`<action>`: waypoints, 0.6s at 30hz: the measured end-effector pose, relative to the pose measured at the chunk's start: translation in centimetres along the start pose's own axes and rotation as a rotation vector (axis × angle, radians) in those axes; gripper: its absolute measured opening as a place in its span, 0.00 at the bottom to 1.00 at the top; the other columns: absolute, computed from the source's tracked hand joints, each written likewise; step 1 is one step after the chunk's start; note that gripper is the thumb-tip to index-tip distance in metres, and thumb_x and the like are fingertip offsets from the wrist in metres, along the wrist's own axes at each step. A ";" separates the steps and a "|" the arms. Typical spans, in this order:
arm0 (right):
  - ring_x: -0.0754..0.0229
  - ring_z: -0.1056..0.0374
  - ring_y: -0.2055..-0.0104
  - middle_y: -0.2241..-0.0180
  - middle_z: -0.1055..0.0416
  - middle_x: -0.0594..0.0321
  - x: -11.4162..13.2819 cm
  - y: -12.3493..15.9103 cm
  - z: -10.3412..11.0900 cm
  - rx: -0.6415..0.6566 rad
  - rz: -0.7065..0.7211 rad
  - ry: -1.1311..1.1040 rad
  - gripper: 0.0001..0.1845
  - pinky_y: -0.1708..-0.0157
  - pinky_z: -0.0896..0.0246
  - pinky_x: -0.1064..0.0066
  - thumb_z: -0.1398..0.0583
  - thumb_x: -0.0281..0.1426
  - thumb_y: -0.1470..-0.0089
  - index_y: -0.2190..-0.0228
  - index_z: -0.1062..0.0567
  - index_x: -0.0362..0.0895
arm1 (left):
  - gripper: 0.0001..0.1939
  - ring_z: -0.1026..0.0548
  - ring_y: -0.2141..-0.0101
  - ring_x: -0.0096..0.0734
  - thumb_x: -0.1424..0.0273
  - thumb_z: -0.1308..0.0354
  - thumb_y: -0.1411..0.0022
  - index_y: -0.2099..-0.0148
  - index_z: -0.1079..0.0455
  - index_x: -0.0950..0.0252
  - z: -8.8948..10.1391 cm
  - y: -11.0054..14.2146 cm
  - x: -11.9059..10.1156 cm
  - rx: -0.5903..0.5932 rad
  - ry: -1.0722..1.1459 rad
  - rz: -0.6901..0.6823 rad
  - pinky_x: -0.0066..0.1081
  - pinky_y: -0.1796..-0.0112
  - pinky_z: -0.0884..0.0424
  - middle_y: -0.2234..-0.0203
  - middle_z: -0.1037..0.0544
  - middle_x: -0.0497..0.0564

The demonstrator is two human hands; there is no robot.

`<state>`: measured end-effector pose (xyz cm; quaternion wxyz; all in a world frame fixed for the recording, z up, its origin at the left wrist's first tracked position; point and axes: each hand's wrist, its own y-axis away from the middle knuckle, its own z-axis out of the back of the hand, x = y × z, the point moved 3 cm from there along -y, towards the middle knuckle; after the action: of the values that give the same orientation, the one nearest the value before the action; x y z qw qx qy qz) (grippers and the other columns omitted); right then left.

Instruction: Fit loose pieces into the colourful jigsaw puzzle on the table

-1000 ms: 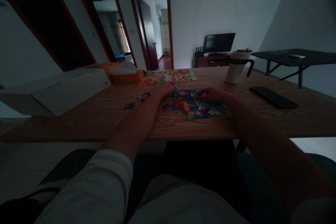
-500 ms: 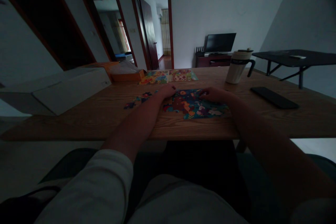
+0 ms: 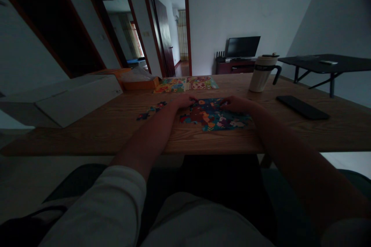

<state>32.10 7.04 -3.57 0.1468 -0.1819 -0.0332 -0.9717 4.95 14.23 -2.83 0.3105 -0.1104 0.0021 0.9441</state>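
A partly joined jigsaw puzzle (image 3: 209, 117), dark blue and teal with animal figures, lies on the wooden table in front of me. At its upper left edge is my left hand (image 3: 185, 101), fingertips drawn together; whatever is between them is too small and dark to name. My right hand (image 3: 234, 104) rests on the puzzle's upper right part, fingers bent loosely and touching its surface. Several loose puzzle pieces (image 3: 144, 116) lie left of the puzzle, partly hidden behind my left forearm.
Bright picture puzzles (image 3: 199, 83) lie farther back. An orange box (image 3: 142, 84) with clear plastic and a long white box (image 3: 78, 98) stand left. A beige mug with a handle (image 3: 260, 79) and a black phone-like slab (image 3: 303, 107) are right, on the wooden table (image 3: 116, 139).
My left hand has shifted slightly, its fingertips now a little farther right along the puzzle's upper left edge. My right hand stays almost in place on the puzzle.
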 end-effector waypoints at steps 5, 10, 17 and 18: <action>0.52 0.24 0.57 0.53 0.19 0.57 -0.1 0.1 0.0 -0.005 -0.039 -0.011 0.21 0.55 0.30 0.64 0.38 0.42 0.39 0.47 0.20 0.50 | 0.20 0.23 0.49 0.33 0.71 0.46 0.32 0.41 0.24 0.56 -0.2 -0.3 0.4 0.009 -0.028 -0.039 0.28 0.47 0.32 0.46 0.20 0.48; 0.52 0.24 0.57 0.53 0.19 0.58 -0.3 -0.2 -0.1 -0.017 -0.014 0.002 0.19 0.54 0.30 0.64 0.38 0.42 0.38 0.48 0.19 0.51 | 0.19 0.23 0.49 0.35 0.66 0.46 0.31 0.42 0.23 0.53 -0.3 -0.5 0.5 0.017 -0.095 -0.082 0.29 0.48 0.31 0.47 0.20 0.47; 0.51 0.24 0.57 0.55 0.19 0.58 0.0 0.1 0.1 -0.018 -0.011 0.013 0.18 0.52 0.29 0.60 0.38 0.41 0.38 0.50 0.18 0.52 | 0.19 0.22 0.52 0.35 0.62 0.45 0.31 0.42 0.23 0.56 0.0 0.0 -0.3 0.018 -0.052 -0.062 0.30 0.49 0.30 0.49 0.19 0.50; 0.51 0.24 0.57 0.55 0.19 0.57 0.1 0.1 0.1 -0.015 -0.009 0.012 0.18 0.53 0.29 0.61 0.38 0.41 0.38 0.49 0.18 0.51 | 0.19 0.22 0.52 0.35 0.63 0.44 0.32 0.42 0.23 0.57 0.0 0.0 -0.5 0.011 -0.054 -0.053 0.30 0.49 0.30 0.49 0.19 0.50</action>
<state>32.06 6.89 -3.42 0.1412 -0.1771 -0.0260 -0.9737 5.29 13.93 -2.73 0.3358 -0.0834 -0.0042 0.9382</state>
